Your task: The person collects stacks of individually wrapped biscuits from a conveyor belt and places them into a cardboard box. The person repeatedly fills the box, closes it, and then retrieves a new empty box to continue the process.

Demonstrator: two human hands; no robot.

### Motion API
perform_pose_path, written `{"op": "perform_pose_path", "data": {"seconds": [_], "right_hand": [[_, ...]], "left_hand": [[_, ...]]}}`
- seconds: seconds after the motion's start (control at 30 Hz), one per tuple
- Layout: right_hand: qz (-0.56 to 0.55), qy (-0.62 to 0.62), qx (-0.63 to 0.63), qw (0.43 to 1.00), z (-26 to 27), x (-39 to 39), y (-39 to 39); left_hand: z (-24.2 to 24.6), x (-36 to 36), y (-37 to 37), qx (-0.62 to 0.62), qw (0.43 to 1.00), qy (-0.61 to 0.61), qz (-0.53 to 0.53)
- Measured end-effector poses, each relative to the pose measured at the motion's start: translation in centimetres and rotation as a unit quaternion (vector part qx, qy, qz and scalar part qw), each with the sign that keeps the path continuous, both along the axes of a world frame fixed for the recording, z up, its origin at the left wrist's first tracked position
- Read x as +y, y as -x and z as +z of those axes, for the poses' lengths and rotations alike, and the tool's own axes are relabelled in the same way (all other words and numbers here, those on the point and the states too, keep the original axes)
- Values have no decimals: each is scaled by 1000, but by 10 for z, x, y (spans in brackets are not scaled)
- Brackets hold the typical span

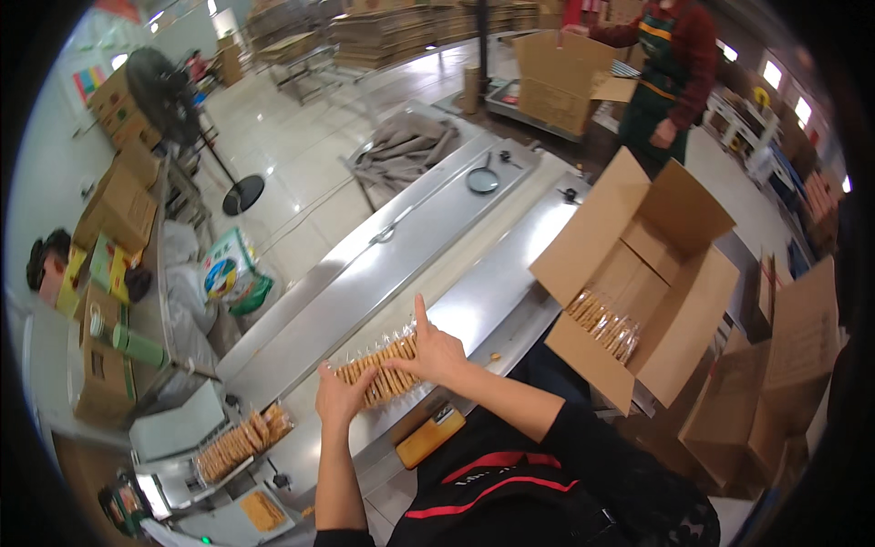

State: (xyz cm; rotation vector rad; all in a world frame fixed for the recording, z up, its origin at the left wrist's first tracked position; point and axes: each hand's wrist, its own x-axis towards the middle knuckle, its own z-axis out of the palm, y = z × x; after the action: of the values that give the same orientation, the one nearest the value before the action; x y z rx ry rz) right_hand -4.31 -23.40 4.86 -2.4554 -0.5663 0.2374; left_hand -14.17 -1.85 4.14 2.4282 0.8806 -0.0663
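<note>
A row of clear-wrapped, flat golden biscuits (378,372) lies across the conveyor table in front of me. My left hand (339,395) presses on the row's left end, its thumb along the near side. At the right end my right hand (435,352) grips the row, with the index finger pointing away from me. The two thumbs come close to each other over the packets. Farther left, another row of wrapped biscuits (236,444) stands at the machine's outlet. To my right an open cardboard box (687,308) holds a row of similar packets (603,324) along its near-left side.
A phone in a yellow case (431,436) lies at the table's near edge. A magnifying glass (483,180) rests on the steel table (410,239). A co-worker (666,82) stands behind another open carton (562,82). A pedestal fan (160,99) and a green bottle (140,344) are left.
</note>
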Motion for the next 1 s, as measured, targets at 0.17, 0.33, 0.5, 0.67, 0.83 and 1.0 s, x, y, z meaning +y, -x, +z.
{"op": "perform_pose_path", "data": {"seconds": [0.17,0.33,0.5,0.67,0.83,1.0], "right_hand": [[-160,-168,-238,943,24,-97,38],[-302,-392,-288,820,32,-240,44],[-459,-240,-376,768,10,-376,37],[-589,-146,-289,740,-25,-443,25],[-602,-12,-191,776,-39,-456,3],[-611,50,-15,790,-53,-449,-33]], "left_hand": [[33,-94,-15,-375,898,219,-69],[65,-228,-89,-469,805,184,-314],[68,-391,-167,-428,751,196,-462],[37,-492,-214,-331,760,167,-534],[-3,-532,-247,-212,796,143,-548],[-41,-548,-266,-33,837,102,-537]]}}
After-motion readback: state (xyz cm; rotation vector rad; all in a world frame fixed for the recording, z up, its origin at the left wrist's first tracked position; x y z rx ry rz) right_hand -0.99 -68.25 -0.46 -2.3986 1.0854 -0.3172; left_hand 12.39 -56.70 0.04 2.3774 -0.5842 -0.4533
